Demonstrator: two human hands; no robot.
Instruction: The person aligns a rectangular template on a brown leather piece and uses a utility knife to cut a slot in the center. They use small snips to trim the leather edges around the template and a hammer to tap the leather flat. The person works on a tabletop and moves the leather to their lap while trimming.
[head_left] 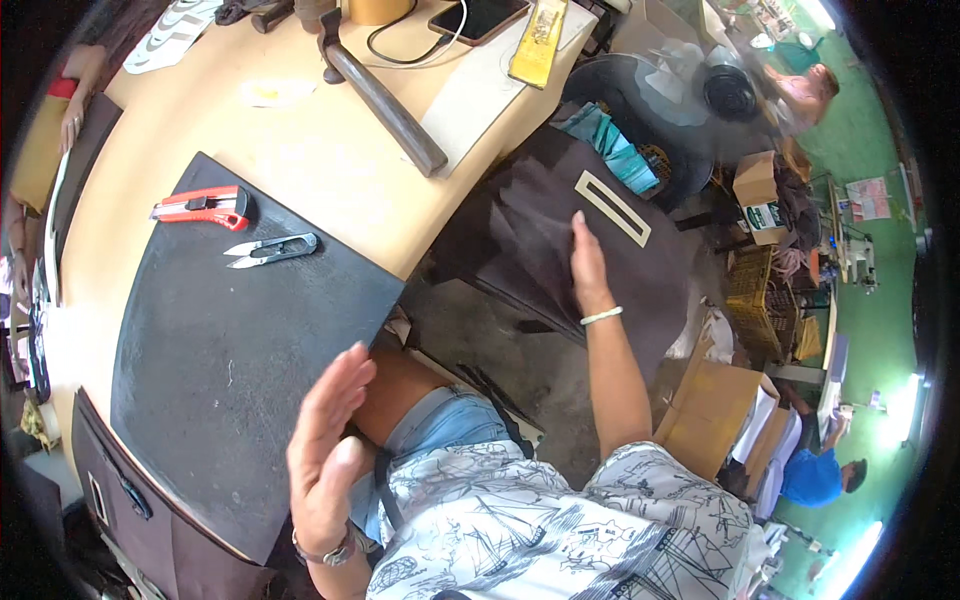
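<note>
My left hand (325, 455) is raised at the near edge of a black mat (230, 330), fingers stretched out and holding nothing. A watch is on that wrist. To the right, my right hand (589, 262) extends over a dark brown sheet of material (530, 215), fingers straight, with a pale bracelet on the wrist. Whether it touches the sheet I cannot tell. Just beyond its fingertips, a cream rectangular frame (612, 208) with a long slot lies on the sheet. On the mat rest a red box cutter (205, 207) and small thread snips (272, 250).
A hammer (385, 110), a phone (478, 18) and a yellow strip-shaped object (540, 42) lie on the wooden table (330, 180). Dark brown pieces (150, 510) hang at the lower left. Cardboard boxes (715, 415) and a basket (755, 300) stand right. Other people are nearby.
</note>
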